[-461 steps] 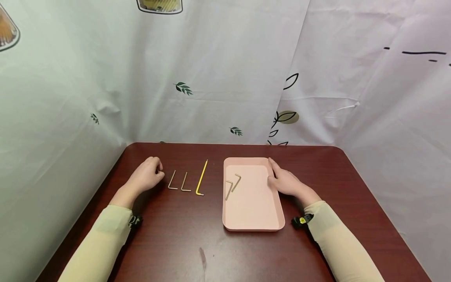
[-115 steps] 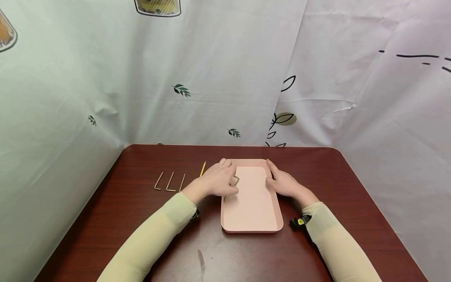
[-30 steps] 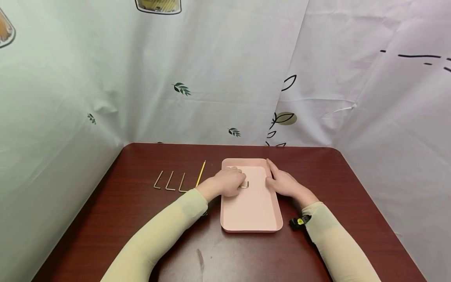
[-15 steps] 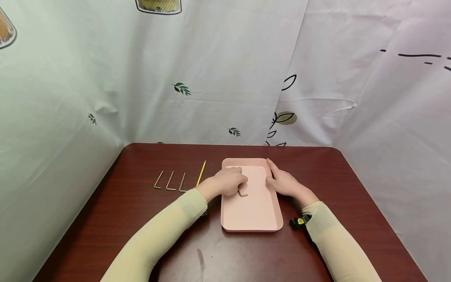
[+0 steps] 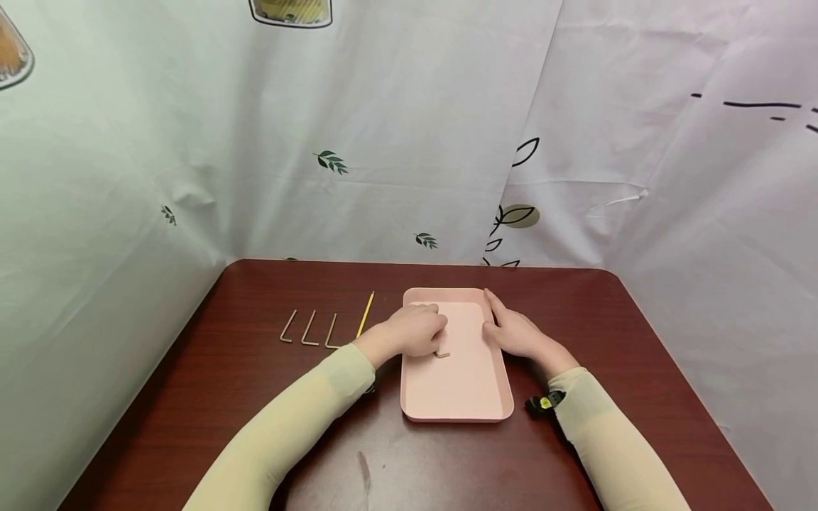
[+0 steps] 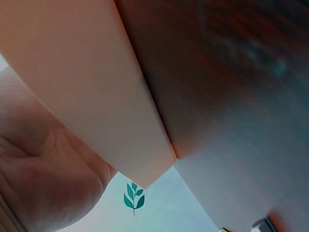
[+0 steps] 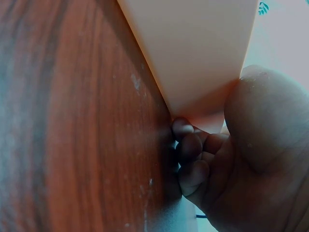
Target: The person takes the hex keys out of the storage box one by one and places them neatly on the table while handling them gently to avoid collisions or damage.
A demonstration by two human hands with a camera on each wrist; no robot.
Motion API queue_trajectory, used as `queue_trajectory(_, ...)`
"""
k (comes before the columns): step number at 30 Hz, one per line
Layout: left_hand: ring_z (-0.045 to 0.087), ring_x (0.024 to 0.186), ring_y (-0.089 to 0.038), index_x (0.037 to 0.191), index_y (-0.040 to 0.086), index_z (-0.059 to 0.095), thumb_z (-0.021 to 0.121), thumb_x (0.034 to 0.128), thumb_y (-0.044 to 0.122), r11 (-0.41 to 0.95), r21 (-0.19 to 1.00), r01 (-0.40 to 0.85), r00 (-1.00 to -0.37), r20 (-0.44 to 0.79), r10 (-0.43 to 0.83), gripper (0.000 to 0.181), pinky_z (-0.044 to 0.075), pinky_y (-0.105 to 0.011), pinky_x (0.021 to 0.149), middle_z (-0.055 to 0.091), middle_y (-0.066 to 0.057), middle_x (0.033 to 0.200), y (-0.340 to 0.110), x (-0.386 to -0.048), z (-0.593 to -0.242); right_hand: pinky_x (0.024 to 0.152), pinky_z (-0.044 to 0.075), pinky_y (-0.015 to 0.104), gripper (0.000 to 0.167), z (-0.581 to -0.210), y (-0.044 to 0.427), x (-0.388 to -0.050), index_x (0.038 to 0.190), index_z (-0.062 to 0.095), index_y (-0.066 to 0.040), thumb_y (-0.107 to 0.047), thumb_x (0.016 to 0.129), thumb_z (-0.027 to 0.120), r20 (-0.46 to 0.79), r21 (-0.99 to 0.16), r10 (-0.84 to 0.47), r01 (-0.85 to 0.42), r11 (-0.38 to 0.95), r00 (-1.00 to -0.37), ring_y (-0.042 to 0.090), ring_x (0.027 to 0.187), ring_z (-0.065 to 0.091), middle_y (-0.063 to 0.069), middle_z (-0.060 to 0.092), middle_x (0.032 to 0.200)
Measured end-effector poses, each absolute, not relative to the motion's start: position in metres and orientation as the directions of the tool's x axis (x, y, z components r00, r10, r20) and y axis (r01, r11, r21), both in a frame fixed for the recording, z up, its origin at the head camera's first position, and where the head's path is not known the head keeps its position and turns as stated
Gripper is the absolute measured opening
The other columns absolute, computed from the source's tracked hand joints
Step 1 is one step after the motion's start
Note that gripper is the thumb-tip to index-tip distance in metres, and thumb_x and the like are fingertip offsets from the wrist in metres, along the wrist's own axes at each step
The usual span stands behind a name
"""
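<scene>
My left hand [image 5: 418,330] is inside the pink tray [image 5: 456,394], fingers curled down around an L-shaped hex key [image 5: 442,355]. Only the key's short leg shows; the palm covers the rest, and whether another key lies beneath cannot be told. In the left wrist view the tray wall [image 6: 91,92] hides the fingertips. My right hand [image 5: 520,332] holds the tray's right side; in the right wrist view its thumb [image 7: 258,108] presses at the rim and curled fingers [image 7: 189,147] sit against the outer wall.
Left of the tray, three plain hex keys [image 5: 309,328] lie in a row on the dark red table [image 5: 255,426]. Beside them is a yellow hex key [image 5: 366,312], its lower end behind the left forearm. A patterned white curtain [image 5: 383,106] stands behind the table.
Since 15.4 seconds ago, the plain keys on the table went from two to three. Over the last second, the key under my left hand turned, its short leg swinging toward the tray's near end.
</scene>
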State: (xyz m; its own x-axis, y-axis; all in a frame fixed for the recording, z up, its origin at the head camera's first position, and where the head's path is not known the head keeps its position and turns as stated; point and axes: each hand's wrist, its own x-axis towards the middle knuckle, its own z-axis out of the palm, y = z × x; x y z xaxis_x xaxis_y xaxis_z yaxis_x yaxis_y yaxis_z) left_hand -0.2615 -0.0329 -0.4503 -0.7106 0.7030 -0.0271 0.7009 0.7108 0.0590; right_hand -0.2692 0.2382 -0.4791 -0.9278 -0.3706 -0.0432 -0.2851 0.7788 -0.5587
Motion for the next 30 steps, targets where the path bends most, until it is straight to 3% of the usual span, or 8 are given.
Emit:
queue_trajectory(9, 0.056, 0.079, -0.02, 0.092, 0.017, 0.063, 0.064, 0.1027, 0.019, 0.755, 0.0, 0.656, -0.754, -0.049, 0.655, 0.011, 0.049, -0.038, 0.075, 0.056, 0.0, 0.085, -0.031, -0.256, -0.446, 0.114, 0.048, 0.062, 0.082, -0.479, 0.238, -0.268, 0.178, 0.014, -0.004, -0.027, 0.107, 0.048, -0.04, -0.558, -0.373, -0.289, 0.778, -0.927, 0.042, 0.14, 0.061, 0.029, 0.041, 0.171)
queue_trajectory(15, 0.057, 0.078, -0.021, 0.087, 0.018, 0.062, 0.069, 0.0948, 0.025, 0.791, -0.004, 0.611, -0.789, -0.082, 0.609, 0.013, 0.052, -0.041, 0.078, 0.057, 0.0, 0.085, -0.03, -0.251, -0.442, 0.113, 0.048, 0.062, 0.082, -0.479, 0.238, -0.269, 0.178, 0.014, -0.004, -0.028, 0.107, 0.048, -0.038, -0.56, -0.376, -0.292, 0.775, -0.926, 0.041, 0.138, 0.062, 0.029, 0.042, 0.171)
queue_trajectory(30, 0.057, 0.076, -0.018, 0.097, 0.016, 0.061, 0.074, 0.0968, 0.026, 0.768, 0.034, 0.64, -0.762, -0.101, 0.639, 0.016, 0.052, -0.038, 0.073, 0.058, 0.0, 0.085, -0.029, -0.252, -0.444, 0.113, 0.048, 0.062, 0.081, -0.479, 0.239, -0.269, 0.178, 0.014, -0.004, -0.028, 0.108, 0.047, -0.043, -0.563, -0.378, -0.29, 0.774, -0.925, 0.041, 0.137, 0.062, 0.029, 0.042, 0.171)
